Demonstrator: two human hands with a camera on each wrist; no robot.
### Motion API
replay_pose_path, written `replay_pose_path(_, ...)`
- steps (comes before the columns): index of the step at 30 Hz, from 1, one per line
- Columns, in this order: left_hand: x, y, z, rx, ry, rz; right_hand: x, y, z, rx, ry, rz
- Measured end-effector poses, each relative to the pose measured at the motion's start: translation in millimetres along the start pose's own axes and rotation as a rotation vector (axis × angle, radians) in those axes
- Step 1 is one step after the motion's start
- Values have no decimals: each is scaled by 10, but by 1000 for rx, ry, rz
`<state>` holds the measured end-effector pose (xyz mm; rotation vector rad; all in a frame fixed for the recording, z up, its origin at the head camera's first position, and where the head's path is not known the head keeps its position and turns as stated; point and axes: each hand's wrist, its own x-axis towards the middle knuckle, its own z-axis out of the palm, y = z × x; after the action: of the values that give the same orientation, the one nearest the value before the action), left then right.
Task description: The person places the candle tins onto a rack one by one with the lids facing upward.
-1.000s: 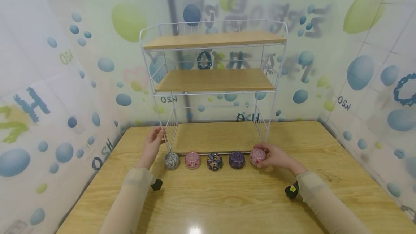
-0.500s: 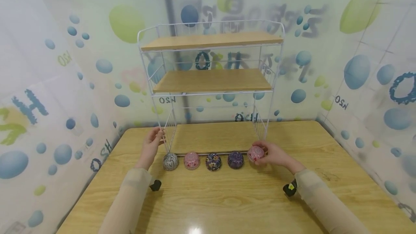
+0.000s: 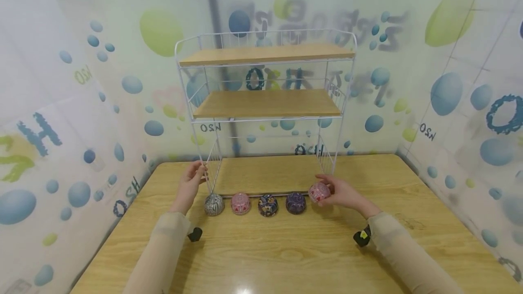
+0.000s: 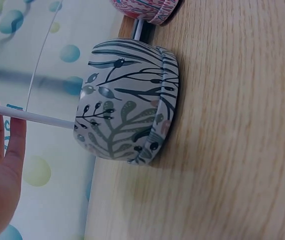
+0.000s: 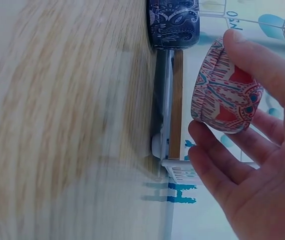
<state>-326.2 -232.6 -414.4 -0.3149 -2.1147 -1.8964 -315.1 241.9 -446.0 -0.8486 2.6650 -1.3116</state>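
My right hand (image 3: 341, 193) pinches a small round tin (image 5: 227, 92), pink with red and blue patterns, between thumb and fingers. It is tilted and raised off the table in the right wrist view. My left hand (image 3: 191, 185) grips the white wire rack (image 3: 197, 149) by its left front post, fingertips against the rod in the left wrist view. Along the rack's front edge stand a black-and-white leaf-patterned tin (image 4: 127, 102), a pink tin (image 3: 240, 203), a dark multicoloured tin (image 3: 267, 205) and a purple tin (image 3: 295, 203).
The rack has a wooden top shelf (image 3: 265, 53), middle shelf (image 3: 267, 103) and bottom shelf (image 3: 267, 173). It stands on a wood-grain table (image 3: 261, 253) near the back wall (image 3: 376, 80), which carries blue and green dots. Black wrist devices hang under both sleeves.
My right hand has lifted the pink tin off the table, tilted it and moved slightly left and toward the rack. My left hand stays at the post.
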Motion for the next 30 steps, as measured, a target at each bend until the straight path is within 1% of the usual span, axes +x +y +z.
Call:
replay_pose_path(6,83,-202,-43,-14,17,-12,19,-23,23,26,-8,-4)
replay_pose_path(12,97,-239,-21,8,13,13,29,-32,37,50,-14,15)
replay_pose_path(16,103,-242,-12,4,1,30,36,-47,42,34,-11,10)
replay_pose_path(21,108,-229,-17,-4,-1,7,50,-60,45,43,-15,6)
replay_pose_path(24,99,-195,-19,-17,1,-7,63,-69,45,59,-16,11)
replay_pose_path(30,9,-4,4,-20,-1,-5,93,-77,47,79,-11,9)
